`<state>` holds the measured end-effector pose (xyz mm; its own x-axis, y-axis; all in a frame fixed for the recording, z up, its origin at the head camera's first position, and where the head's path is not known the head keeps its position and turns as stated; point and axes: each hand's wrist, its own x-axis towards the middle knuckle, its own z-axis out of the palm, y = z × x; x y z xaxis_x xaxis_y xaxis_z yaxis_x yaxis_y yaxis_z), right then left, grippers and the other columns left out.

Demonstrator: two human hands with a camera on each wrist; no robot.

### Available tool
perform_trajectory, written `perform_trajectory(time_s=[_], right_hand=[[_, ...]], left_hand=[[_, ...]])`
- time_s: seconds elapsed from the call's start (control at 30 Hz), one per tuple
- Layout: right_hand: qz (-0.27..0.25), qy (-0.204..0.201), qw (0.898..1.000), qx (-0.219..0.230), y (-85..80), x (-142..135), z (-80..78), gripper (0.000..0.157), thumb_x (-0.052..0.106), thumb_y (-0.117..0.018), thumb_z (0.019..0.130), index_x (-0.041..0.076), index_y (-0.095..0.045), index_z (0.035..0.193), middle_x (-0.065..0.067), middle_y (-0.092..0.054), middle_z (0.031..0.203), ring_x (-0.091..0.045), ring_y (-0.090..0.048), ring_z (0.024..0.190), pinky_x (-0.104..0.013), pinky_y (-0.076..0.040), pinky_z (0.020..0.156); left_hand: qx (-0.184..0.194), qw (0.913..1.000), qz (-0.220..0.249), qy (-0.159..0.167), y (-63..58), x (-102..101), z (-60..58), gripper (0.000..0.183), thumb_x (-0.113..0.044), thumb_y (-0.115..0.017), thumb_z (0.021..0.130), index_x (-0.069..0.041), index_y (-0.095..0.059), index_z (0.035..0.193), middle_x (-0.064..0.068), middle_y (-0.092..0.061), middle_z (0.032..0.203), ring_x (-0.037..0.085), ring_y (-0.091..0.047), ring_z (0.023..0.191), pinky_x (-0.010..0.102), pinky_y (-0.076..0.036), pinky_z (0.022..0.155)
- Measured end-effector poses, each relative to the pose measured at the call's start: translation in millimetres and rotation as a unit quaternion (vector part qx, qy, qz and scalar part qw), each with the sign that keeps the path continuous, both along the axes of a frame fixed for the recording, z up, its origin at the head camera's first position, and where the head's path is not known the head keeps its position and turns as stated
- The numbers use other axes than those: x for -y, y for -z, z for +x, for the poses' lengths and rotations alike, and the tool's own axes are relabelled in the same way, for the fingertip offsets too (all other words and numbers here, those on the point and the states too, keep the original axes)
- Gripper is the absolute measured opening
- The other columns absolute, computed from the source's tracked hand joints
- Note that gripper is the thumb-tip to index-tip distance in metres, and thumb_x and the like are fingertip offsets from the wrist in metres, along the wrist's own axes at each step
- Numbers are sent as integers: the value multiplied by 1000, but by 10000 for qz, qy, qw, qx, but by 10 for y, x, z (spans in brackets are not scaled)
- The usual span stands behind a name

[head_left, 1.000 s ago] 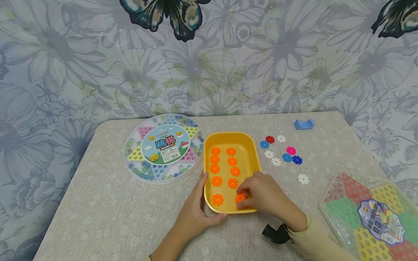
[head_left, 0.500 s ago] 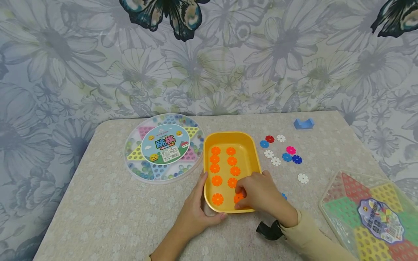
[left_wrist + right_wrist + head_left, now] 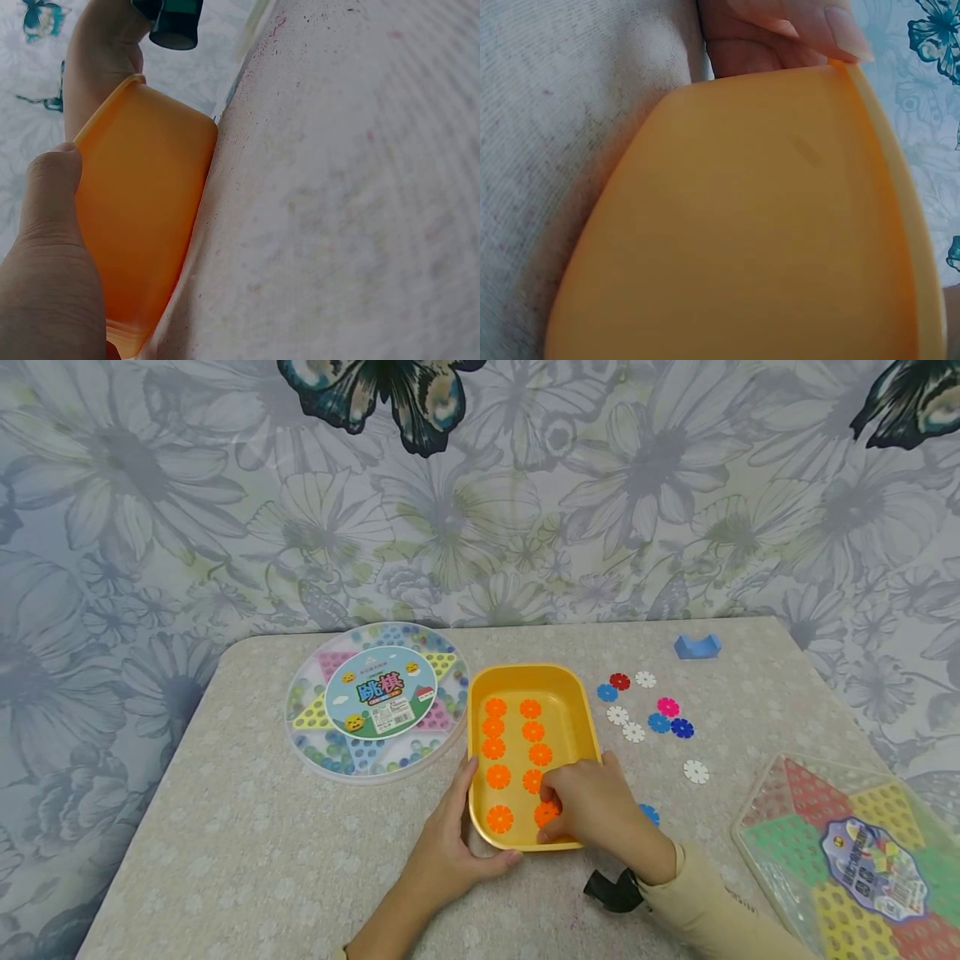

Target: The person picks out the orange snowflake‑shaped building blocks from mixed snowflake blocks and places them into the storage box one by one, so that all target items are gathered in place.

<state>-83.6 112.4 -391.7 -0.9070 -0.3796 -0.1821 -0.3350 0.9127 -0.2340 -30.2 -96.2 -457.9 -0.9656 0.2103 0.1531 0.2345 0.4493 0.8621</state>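
Observation:
A yellow plastic tray (image 3: pixel 570 710) lies on the table with several orange snowflake building discs (image 3: pixel 498 776) in two columns inside. My left hand (image 3: pixel 450 852) grips its near left corner, fingers along the side and thumb at the front wall. In the left wrist view, that thumb (image 3: pixel 52 187) presses against the tray's rim. Reaching over the near right corner, my right hand (image 3: pixel 600 802) pinches the lowest orange disc (image 3: pixel 546 813) of the right column between thumb and index finger. The hand covers part of this disc and of the one above.
Loose white, blue, red and pink discs (image 3: pixel 667 707) lie right of the tray, one blue disc (image 3: pixel 649 813) beside my right wrist. A round marble-game box (image 3: pixel 378 702) stands left. A clear square game box (image 3: pixel 847 852) is at right, a blue curved block (image 3: pixel 697 647) behind.
My right hand has shifted slightly left, bringing the lowest right orange disc with it, nearer in line with its column. The blue disc by the wrist has come into view. My left hand stays put.

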Motion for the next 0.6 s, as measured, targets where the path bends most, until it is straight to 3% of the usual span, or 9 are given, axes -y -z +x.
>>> perform_trajectory(time_s=[0.37,0.6], right_hand=[[79,16,10000,50,-3,-7,6,41,45,-94,57,22,-66,76,12,-49,60,-12,-45,63,-37,-26,71],[-164,70,9998,49,-8,-22,13,36,43,-93,61,22,-67,74,13,-49,59,-10,-45,64,-37,-26,71]], left_hand=[[99,9999,-36,-26,12,-14,-5,118,-56,-85,69,-23,-18,160,-4,-15,167,17,-27,151,45,-34,116],[31,10000,-8,40,6,-7,0,118,-57,-84,70,-22,-17,160,-4,-15,167,18,-28,151,41,-33,117]])
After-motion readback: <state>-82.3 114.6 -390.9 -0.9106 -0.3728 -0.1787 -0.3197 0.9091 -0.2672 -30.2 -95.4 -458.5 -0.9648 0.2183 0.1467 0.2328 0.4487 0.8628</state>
